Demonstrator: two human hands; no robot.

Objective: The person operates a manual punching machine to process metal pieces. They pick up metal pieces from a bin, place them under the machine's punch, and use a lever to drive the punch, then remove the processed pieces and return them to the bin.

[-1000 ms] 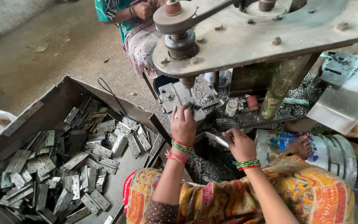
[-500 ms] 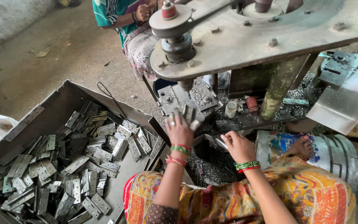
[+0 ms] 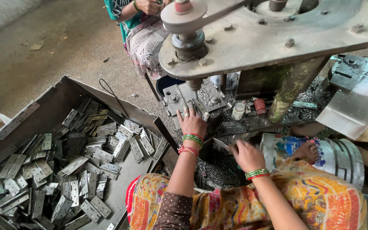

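The left hand (image 3: 191, 122) rests with fingers spread on the grey metal die plate (image 3: 184, 100), far of the right hand (image 3: 245, 154), which pinches a flat grey metal hinge (image 3: 221, 145) pointing far-left.

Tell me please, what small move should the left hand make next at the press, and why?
Probably the left hand should seat its part and draw back. Its fingers lie on the die plate directly below the press punch, so they seem exposed there. The right hand already holds a metal piece beside it, seemingly ready to go in after.
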